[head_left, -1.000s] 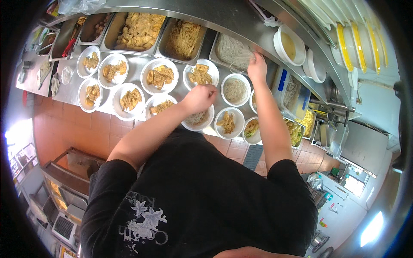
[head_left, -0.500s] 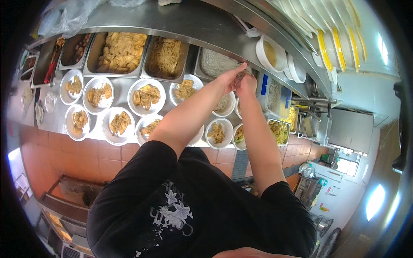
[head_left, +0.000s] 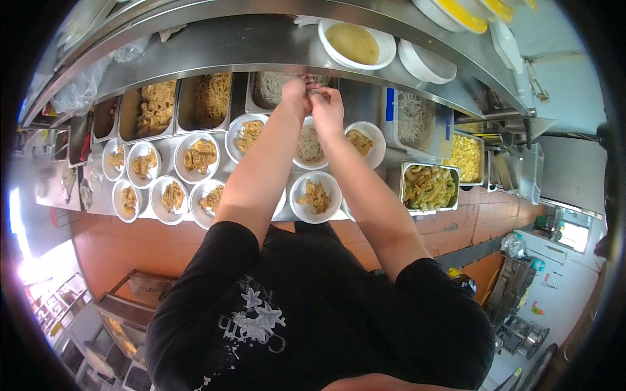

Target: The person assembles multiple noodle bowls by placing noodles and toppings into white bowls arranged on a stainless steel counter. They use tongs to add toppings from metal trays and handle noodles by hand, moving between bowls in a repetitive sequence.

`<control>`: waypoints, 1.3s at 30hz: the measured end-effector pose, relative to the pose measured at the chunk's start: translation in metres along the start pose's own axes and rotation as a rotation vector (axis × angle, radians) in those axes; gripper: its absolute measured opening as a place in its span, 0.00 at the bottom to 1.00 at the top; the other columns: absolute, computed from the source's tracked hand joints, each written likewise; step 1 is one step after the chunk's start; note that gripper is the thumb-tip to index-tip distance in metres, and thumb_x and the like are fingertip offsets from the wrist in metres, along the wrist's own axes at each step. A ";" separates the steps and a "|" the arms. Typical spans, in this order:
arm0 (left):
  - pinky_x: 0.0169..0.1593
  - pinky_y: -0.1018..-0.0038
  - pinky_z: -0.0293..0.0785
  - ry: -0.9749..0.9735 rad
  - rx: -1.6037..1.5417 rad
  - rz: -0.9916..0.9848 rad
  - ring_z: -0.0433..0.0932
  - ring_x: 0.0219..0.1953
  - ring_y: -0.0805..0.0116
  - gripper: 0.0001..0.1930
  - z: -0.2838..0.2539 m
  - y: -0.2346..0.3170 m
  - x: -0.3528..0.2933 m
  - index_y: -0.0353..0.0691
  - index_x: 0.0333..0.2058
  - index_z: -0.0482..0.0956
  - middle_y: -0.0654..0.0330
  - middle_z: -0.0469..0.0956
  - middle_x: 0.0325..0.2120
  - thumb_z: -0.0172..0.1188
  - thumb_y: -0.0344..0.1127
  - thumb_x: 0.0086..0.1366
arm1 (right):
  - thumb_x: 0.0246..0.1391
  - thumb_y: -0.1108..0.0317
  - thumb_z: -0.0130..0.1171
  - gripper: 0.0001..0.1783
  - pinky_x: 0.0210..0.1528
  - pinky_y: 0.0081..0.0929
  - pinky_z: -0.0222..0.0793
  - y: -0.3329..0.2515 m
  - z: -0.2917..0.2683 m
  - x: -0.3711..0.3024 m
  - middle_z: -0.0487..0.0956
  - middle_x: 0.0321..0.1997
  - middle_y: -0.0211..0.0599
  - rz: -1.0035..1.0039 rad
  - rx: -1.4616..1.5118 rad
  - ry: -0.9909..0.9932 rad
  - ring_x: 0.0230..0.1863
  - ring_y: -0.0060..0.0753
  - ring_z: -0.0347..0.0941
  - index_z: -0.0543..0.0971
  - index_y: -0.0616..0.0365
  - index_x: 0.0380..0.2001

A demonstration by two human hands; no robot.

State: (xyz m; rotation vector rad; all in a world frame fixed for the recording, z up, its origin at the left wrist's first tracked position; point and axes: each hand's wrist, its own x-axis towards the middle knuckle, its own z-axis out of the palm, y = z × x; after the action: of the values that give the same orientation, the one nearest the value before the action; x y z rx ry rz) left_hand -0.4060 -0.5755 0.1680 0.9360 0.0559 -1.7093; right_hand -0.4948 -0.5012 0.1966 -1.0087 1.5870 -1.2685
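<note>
My left hand (head_left: 297, 95) and my right hand (head_left: 327, 108) are together over the front edge of a steel tray of thin white noodles (head_left: 269, 87). Both sets of fingers are curled and nearly touching; what they hold is too small and partly hidden to make out. Right below them, partly behind my wrists, sits a white bowl with white noodles (head_left: 308, 146). A bowl with brown strips and yellowish chunks (head_left: 316, 197) stands nearer to me, between my forearms. Another filled bowl (head_left: 366, 143) lies right of my right wrist.
Several similar filled bowls (head_left: 197, 158) line the counter at left. Behind them are steel trays of yellow chunks (head_left: 154, 109) and brown strips (head_left: 212, 99). To the right are a plastic tub of noodles (head_left: 413, 120) and cooked greens (head_left: 427, 188). A steel shelf (head_left: 261, 49) overhangs the trays, carrying a soup bowl (head_left: 355, 44).
The view has swung toward the right, so the noodle tub and greens show more fully. My hands stay together by the noodle tray, with the right hand now slightly lower and nearer to me.
</note>
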 end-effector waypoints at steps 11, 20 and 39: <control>0.50 0.47 0.78 0.161 1.785 0.435 0.84 0.43 0.37 0.25 0.020 0.032 -0.068 0.32 0.41 0.83 0.37 0.84 0.36 0.50 0.52 0.75 | 0.71 0.52 0.52 0.20 0.57 0.42 0.75 -0.036 -0.016 0.038 0.83 0.45 0.41 0.829 0.818 -0.492 0.49 0.42 0.80 0.77 0.57 0.51; 0.40 0.54 0.80 -0.084 1.712 0.893 0.84 0.33 0.40 0.25 -0.019 0.054 -0.114 0.34 0.40 0.85 0.38 0.82 0.30 0.63 0.56 0.69 | 0.73 0.64 0.48 0.08 0.49 0.46 0.78 -0.003 0.029 0.063 0.79 0.36 0.33 0.957 0.989 -0.491 0.43 0.39 0.79 0.74 0.53 0.40; 0.34 0.73 0.74 0.006 -0.478 0.146 0.74 0.32 0.65 0.24 -0.020 0.027 -0.051 0.40 0.44 0.72 0.60 0.74 0.34 0.43 0.58 0.81 | 0.78 0.56 0.45 0.14 0.55 0.41 0.72 -0.028 0.033 0.014 0.72 0.38 0.32 0.640 0.819 0.039 0.38 0.32 0.71 0.71 0.54 0.43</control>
State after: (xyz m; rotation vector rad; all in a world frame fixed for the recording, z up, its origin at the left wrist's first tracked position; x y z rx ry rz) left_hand -0.3702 -0.5352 0.1966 0.5723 0.3741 -1.4663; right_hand -0.4662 -0.5289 0.2179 0.0436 1.0898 -1.2767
